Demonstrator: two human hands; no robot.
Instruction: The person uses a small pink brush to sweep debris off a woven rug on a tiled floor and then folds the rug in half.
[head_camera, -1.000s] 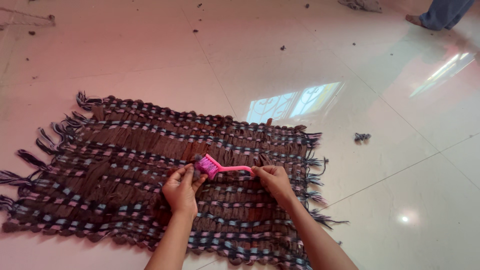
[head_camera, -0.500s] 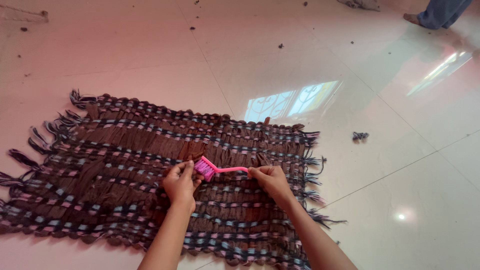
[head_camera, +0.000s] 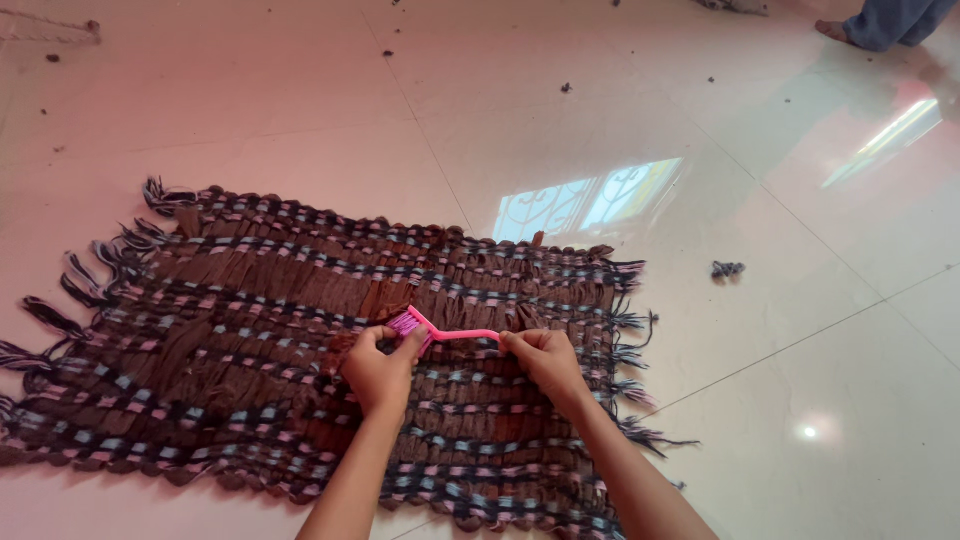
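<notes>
Underfoot, a glossy pale tiled floor carries scattered yarn scraps, window glare, and a brown striped fringed mat. Centrally on the mat, the right hand grips the handle of a pink brush; the left hand closes over its bristle head, apparently pinching fluff.

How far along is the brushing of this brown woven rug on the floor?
Done: the brown woven fringed rug lies spread flat on the glossy tiled floor. In hand: the right hand holds the handle of the pink plastic brush, while the left hand pinches at its bristle head, over the rug's middle. Left: dark fibre clumps lie scattered on the tiles; how much is brushed cannot be told.
</notes>
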